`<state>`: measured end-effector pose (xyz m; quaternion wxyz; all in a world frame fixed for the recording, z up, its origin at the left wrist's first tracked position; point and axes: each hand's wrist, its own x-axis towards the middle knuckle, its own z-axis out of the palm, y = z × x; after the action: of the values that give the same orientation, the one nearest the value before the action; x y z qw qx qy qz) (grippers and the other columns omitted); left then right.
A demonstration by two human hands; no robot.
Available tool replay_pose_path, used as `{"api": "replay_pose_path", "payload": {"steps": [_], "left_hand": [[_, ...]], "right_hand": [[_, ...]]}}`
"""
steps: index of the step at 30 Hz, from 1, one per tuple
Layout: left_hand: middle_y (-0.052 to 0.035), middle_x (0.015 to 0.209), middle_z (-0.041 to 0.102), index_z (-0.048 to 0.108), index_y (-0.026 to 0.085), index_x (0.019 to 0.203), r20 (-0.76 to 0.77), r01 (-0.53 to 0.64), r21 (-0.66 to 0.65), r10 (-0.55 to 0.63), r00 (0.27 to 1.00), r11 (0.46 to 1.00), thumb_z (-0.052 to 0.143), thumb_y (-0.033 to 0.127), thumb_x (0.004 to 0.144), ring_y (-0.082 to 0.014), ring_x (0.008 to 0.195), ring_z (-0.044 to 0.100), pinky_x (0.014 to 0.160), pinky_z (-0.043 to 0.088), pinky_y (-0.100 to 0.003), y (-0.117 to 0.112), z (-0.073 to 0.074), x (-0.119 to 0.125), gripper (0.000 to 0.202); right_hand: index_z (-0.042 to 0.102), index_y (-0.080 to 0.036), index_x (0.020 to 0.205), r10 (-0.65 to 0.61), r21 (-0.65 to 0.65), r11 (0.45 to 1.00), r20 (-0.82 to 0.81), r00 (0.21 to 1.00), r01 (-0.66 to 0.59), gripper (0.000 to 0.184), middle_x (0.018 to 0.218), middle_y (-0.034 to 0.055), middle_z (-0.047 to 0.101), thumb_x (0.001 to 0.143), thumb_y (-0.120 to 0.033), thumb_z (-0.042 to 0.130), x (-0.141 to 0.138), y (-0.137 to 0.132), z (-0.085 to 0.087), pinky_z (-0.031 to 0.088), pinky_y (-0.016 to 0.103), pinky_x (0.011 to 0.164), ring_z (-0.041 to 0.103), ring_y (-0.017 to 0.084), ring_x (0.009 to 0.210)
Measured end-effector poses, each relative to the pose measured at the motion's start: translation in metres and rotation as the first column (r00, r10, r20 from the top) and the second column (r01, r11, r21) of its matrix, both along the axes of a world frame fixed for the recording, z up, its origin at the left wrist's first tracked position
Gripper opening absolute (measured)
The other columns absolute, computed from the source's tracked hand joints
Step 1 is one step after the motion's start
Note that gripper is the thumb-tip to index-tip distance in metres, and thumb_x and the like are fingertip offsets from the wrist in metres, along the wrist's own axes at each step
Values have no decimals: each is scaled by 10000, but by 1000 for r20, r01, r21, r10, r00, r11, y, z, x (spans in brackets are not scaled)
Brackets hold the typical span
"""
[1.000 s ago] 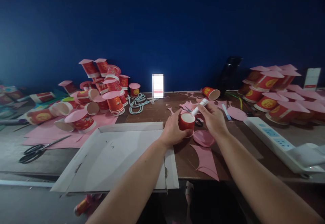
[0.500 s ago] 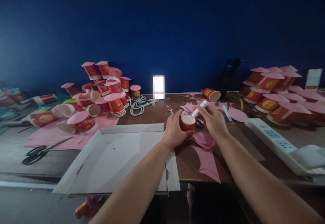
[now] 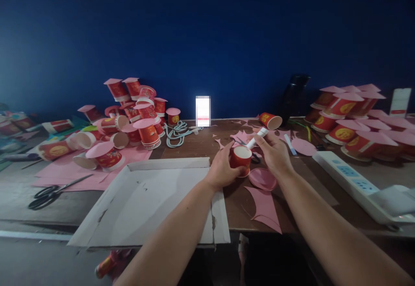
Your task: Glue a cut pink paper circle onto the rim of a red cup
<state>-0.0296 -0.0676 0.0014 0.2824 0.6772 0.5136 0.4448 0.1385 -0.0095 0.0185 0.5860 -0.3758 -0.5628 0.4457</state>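
Note:
My left hand (image 3: 222, 168) is wrapped round a red paper cup (image 3: 240, 160) standing bottom-up on the brown table (image 3: 191, 147). My right hand (image 3: 274, 153) grips a white glue stick (image 3: 256, 138), its tip resting at the cup's white upturned base. A pink paper disc (image 3: 262, 179) lies on the table just right of the cup. A pink paper offcut (image 3: 264, 208) lies in front of the disc near the table edge. Black scissors (image 3: 253, 156) lie partly hidden behind the cup.
A flat white cardboard tray (image 3: 152, 199) lies at the left of my hands. Heaps of red cups with pink lids stand at back left (image 3: 136, 113) and right (image 3: 350, 117). A white power strip (image 3: 350, 182), grey scissors (image 3: 48, 190), a coiled cable (image 3: 177, 131) and a lone tipped cup (image 3: 269, 119) lie around.
The cup and both hands have shifted very slightly to the right; the glue stick stays at the cup's base. Nothing else has moved.

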Motion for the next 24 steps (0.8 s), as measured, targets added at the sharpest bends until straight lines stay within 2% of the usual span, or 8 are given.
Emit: {"api": "replay_pose_path", "payload": {"steps": [7, 13, 17, 24], "left_hand": [[-134, 1365, 500, 369, 185, 1400, -40, 46, 19, -45, 998, 999, 742, 296, 656, -287, 1242, 473, 1051, 372, -450, 0, 0, -2, 839], [-141, 1370, 450, 399, 177, 1375, -125, -52, 71, 60, 990, 996, 791, 437, 588, -304, 1296, 384, 1087, 313, -459, -1, 2, 3, 917], [-151, 1357, 427, 399, 168, 1375, -96, -110, 99, 119, 988, 989, 799, 431, 587, -292, 1301, 371, 1095, 304, -437, 1, -2, 8, 923], [-136, 1332, 465, 418, 183, 1352, -88, -99, 101, 108, 990, 990, 783, 385, 630, -286, 1293, 387, 1094, 298, -441, 1, -1, 10, 834]], "right_hand": [[656, -228, 1097, -14, 13, 1000, 20, 1000, 14, 441, 985, 41, 714, 756, -507, 679, 0, 1, -1, 568, 282, 635, 680, 173, 776], [662, -228, 1096, -20, 24, 1000, 24, 999, 20, 434, 982, 46, 717, 761, -503, 676, 0, 2, -2, 562, 275, 629, 684, 181, 782], [649, -243, 1147, -26, 7, 1000, 49, 998, 26, 481, 990, 47, 720, 755, -520, 672, 0, 1, -1, 559, 278, 599, 686, 186, 757], [662, -251, 1139, -19, 3, 1000, 39, 999, 19, 448, 968, 39, 721, 761, -490, 681, -1, -1, 2, 547, 262, 586, 680, 177, 754]]}}
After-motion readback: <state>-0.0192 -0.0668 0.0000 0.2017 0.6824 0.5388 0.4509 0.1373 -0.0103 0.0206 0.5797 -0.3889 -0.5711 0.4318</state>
